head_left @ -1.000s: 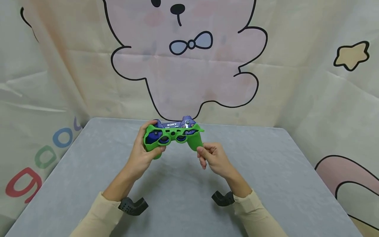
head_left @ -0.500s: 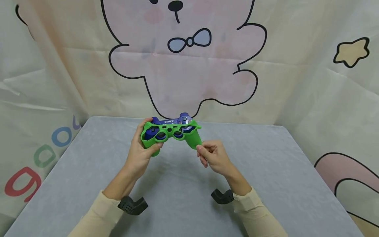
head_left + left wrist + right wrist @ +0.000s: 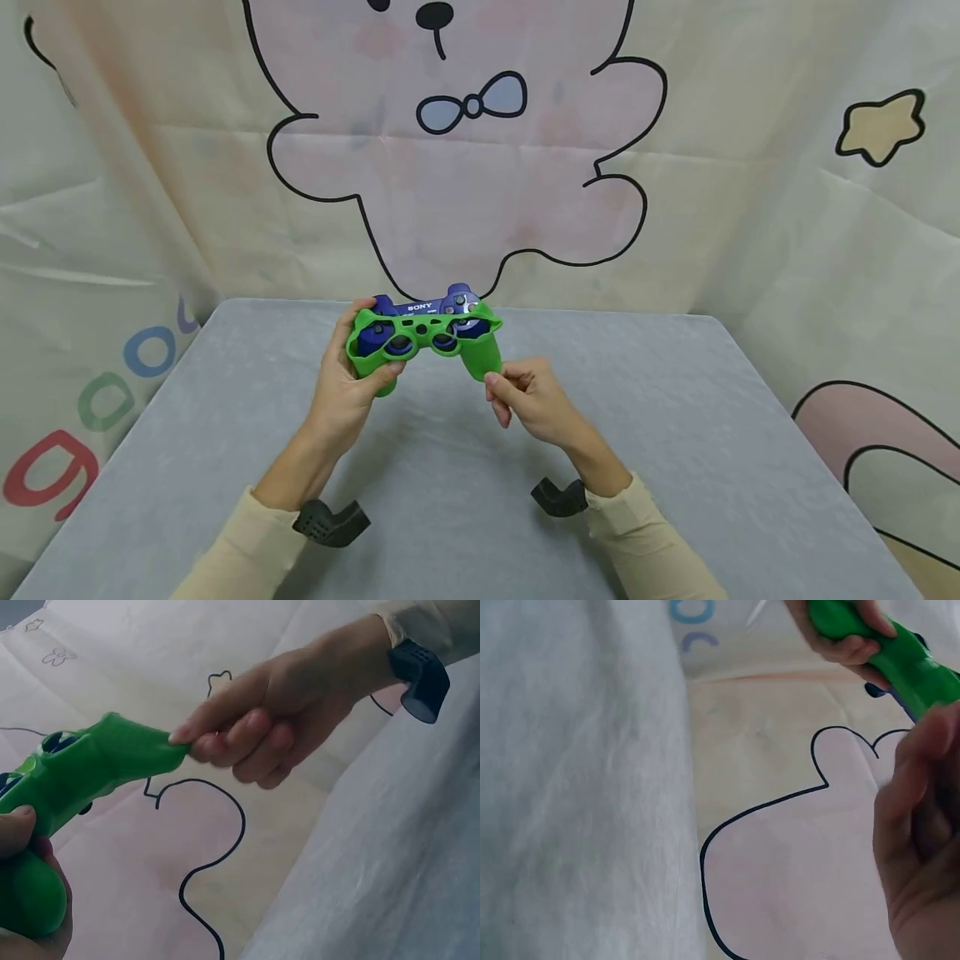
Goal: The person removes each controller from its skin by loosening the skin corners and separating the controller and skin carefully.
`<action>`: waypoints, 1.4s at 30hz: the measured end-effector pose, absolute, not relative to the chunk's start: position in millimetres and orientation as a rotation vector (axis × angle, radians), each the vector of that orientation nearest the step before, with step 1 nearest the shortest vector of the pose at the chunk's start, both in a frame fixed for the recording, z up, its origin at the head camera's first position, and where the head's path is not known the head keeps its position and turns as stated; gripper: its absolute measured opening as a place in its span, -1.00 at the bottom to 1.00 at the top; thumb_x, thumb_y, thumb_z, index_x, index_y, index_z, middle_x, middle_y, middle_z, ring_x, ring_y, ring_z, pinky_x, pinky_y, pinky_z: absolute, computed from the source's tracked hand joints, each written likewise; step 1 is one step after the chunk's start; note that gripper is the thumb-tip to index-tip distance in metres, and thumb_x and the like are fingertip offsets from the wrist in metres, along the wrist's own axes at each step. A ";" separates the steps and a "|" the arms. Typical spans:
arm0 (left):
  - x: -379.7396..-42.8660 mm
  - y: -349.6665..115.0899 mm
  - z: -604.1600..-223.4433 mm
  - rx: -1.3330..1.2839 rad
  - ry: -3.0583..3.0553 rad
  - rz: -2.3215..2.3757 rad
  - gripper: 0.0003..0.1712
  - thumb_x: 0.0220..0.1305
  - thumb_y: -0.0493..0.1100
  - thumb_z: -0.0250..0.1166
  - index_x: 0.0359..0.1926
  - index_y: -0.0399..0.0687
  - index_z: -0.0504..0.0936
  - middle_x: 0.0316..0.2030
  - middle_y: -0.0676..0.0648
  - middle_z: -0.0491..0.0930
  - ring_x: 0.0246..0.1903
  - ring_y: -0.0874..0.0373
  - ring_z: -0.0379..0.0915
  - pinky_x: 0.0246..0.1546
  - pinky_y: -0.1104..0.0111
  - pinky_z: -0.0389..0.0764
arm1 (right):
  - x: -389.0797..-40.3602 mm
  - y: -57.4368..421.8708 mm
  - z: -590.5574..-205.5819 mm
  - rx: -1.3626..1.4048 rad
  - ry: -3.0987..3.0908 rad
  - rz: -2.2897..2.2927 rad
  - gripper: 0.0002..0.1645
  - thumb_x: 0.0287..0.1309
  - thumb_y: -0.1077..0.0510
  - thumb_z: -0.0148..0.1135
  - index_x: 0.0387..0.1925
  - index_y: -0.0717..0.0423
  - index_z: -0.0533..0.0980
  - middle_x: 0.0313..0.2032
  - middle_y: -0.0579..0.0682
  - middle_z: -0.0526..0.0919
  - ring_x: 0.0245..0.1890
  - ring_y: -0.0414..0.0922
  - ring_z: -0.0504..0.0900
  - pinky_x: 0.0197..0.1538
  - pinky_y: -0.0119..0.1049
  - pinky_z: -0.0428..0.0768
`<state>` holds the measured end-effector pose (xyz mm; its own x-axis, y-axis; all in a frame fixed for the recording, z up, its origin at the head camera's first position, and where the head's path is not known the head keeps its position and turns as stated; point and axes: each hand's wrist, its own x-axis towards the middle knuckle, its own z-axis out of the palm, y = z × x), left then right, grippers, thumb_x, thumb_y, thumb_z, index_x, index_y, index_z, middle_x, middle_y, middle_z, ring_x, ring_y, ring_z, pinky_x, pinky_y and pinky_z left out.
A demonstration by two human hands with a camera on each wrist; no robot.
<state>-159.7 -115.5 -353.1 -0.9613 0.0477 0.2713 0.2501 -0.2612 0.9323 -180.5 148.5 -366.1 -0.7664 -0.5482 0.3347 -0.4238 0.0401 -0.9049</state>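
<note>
A blue Sony game controller [image 3: 420, 308] is held up above the table, partly inside a green silicone cover [image 3: 480, 354]. The left hand [image 3: 341, 396] grips the covered left handle, its thumb on the front. With thumb and index finger, the right hand [image 3: 536, 400] pinches the tip of the cover's right handle. The left wrist view shows this pinch, with the green handle end [image 3: 146, 750] pulled thin between the fingertips of the right hand [image 3: 262, 720]. In the right wrist view the left hand [image 3: 847, 649] wraps the green cover [image 3: 911, 667]; the right hand's pinch is partly cut off.
A grey cloth-covered table [image 3: 450, 500] spreads under both hands. Behind it hangs a cream curtain [image 3: 712, 208] with a printed bear and star. Black straps with camera mounts [image 3: 333, 523] sit on both wrists over cream sleeves.
Both hands and the controller have shifted slightly left in the head view. The cover's right upper edge, which stuck out to the side, now lies closer around the controller's right side.
</note>
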 end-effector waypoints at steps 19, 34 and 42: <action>-156.3 -112.6 -353.9 -0.501 -1.807 -2.396 -0.08 0.28 -0.55 0.25 0.51 0.17 0.17 0.23 0.04 0.41 0.01 0.29 0.53 -0.26 0.52 0.61 | -172.1 151.4 -344.5 -0.906 2.132 -1.862 0.11 0.39 0.32 0.18 0.60 -0.43 -0.23 -0.61 0.25 0.57 -0.74 -0.02 0.57 -0.59 -0.14 0.64; -157.9 -116.6 -355.4 -0.531 -1.988 -2.325 -0.05 0.25 -0.54 0.28 0.50 0.22 0.15 0.29 0.03 0.32 0.05 0.24 0.51 -0.13 0.50 0.65 | -168.3 146.3 -350.8 -0.886 2.364 -1.697 0.24 0.33 0.15 0.32 0.59 -0.47 -0.37 -0.07 0.20 0.68 -0.38 -0.11 0.72 -0.31 -0.20 0.73; -154.8 -110.3 -356.3 -0.596 -2.109 -2.252 -0.06 0.23 -0.54 0.30 0.48 0.16 0.14 0.33 -0.06 0.25 0.09 0.13 0.49 -0.07 0.44 0.68 | -172.2 148.6 -352.2 -1.023 2.091 -1.917 0.03 0.33 0.28 0.28 0.60 -0.17 -0.09 0.27 0.20 0.31 -0.18 -0.05 0.76 -0.17 -0.16 0.76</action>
